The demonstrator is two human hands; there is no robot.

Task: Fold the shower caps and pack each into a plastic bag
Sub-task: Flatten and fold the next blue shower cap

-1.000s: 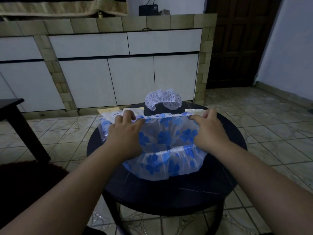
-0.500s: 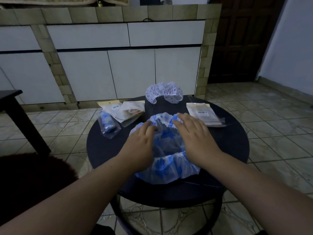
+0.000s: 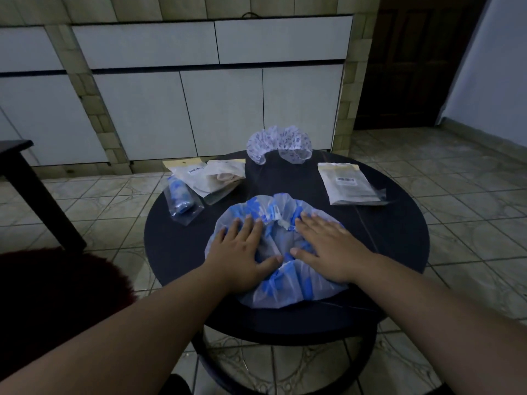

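Both flat hands, the left hand [image 3: 241, 256] and right hand [image 3: 328, 249], hide the middle of the blue-flowered shower cap [image 3: 281, 292]. The labels on the packets [image 3: 346, 182] beyond that cap are too small to read. The desk [image 3: 399, 238] has its legs cut off by the bottom edge.

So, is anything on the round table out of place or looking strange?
Mostly no. Only the packets at the far left overhang the table edge a little, so they might slip. Both hands press the blue cap flat.
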